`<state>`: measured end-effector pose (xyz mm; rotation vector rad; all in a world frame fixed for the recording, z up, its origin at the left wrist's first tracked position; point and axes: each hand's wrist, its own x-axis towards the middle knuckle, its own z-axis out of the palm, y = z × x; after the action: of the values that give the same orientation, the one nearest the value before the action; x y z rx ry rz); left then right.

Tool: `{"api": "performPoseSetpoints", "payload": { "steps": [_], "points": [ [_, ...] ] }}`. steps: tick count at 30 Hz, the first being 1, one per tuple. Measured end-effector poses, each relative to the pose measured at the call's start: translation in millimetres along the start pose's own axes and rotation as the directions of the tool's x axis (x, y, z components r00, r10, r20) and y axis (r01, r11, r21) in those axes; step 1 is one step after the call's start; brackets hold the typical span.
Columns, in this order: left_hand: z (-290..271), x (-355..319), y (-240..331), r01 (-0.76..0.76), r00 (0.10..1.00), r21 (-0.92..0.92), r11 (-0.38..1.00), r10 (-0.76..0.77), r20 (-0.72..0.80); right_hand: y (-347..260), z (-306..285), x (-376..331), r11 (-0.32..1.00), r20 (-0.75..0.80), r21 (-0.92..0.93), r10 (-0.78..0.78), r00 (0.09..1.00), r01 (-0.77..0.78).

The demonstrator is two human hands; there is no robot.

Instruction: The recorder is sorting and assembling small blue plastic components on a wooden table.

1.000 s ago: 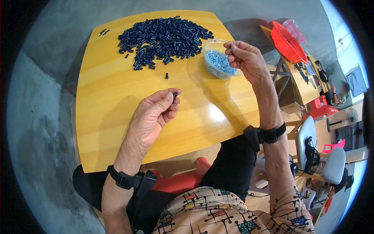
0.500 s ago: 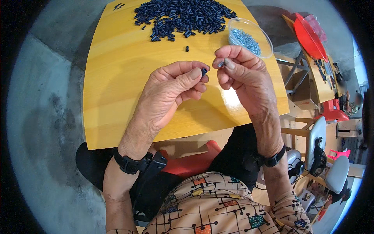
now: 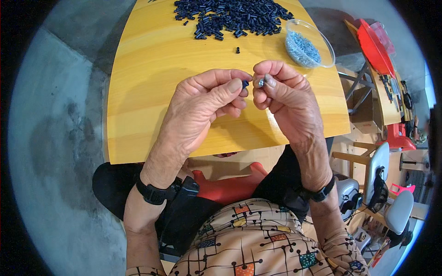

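My left hand (image 3: 198,103) pinches a small black plastic sleeve (image 3: 245,84) between thumb and fingers, one end showing at the fingertips. Facing it, my right hand (image 3: 292,99) grips a small silver metal piece (image 3: 261,83), which looks like a screw; its far part is hidden by the fingers. The sleeve and the metal piece are close together but apart, above the yellow table (image 3: 152,110). A large heap of similar black sleeves (image 3: 235,17) lies at the far side. To its right, a clear round tub (image 3: 330,45) holds many small silvery pieces (image 3: 305,49).
One loose black sleeve (image 3: 238,50) lies between the heap and my hands. Off to the right are a second table (image 3: 391,114) with a red basin (image 3: 374,46), and grey-seated chairs (image 3: 378,161). A red stool (image 3: 230,186) shows between my legs.
My hands have drawn closer together, and the silver piece has turned so its round end shows. The table, heap and tub have shifted right and up in the picture.
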<state>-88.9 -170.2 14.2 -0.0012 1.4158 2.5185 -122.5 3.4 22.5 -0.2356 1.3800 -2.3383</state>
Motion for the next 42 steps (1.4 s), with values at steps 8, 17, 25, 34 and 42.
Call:
{"api": "performPoseSetpoints", "payload": {
  "steps": [8, 17, 25, 34, 42],
  "points": [
    [-9, -10, -8, 0.071, 0.997, -0.173, 0.982, -0.07, 0.015, 15, 4, -1, 0.999, -0.007, 0.01, 0.041, 0.999, -0.041],
    [-15, -23, -13, 0.13, 0.989, -0.267, 0.955, -0.143, -0.03, 28, 14, -6, 0.995, -0.014, 0.047, 0.086, 0.996, -0.085],
    [-22, -30, -12, 0.119, 0.992, -0.263, 0.957, -0.128, -0.02, 34, 16, -5, 0.987, 0.046, 0.094, 0.126, 0.991, -0.13],
    [-26, -37, -12, 0.124, 0.985, -0.17, 0.978, -0.143, -0.101, 37, 24, -12, 0.983, 0.04, 0.091, 0.154, 0.987, -0.157],
    [-31, -44, -13, 0.093, 0.988, -0.105, 0.99, -0.106, -0.117, 44, 27, -15, 0.978, 0.045, 0.127, 0.163, 0.986, -0.167]
  ]
}}
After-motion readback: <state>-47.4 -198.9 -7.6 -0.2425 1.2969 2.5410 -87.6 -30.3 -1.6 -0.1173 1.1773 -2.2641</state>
